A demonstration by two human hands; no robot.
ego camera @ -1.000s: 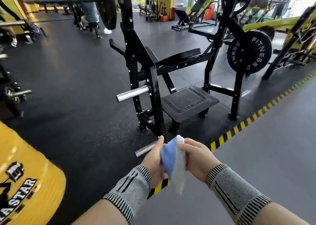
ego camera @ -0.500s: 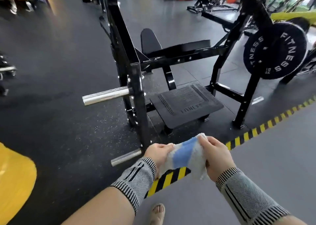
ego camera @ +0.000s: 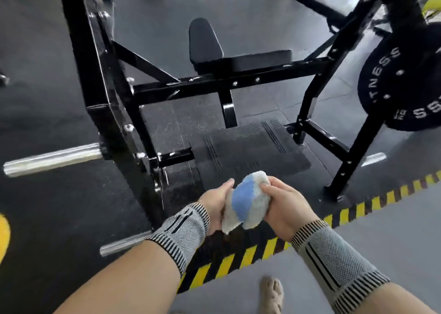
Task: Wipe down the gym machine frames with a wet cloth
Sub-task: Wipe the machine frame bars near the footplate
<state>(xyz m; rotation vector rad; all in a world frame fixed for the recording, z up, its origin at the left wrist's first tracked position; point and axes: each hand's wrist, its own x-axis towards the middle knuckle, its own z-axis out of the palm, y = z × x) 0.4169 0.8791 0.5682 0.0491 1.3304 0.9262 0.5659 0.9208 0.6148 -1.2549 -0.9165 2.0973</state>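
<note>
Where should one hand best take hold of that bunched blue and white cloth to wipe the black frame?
Probably around the middle of the bunched blue and white terry cloth, coming from the right, where the right hand already holds it. The left hand cups the other side. It is wadded into a soft ball, so a whole-palm grip would leave its far face free to press on the glossy black steel frame upright.

I'm wearing grey knit wrist sleeves with black-striped cuffs above my left hand (ego camera: 216, 205) and right hand (ego camera: 287, 208); forearms bare.
</note>
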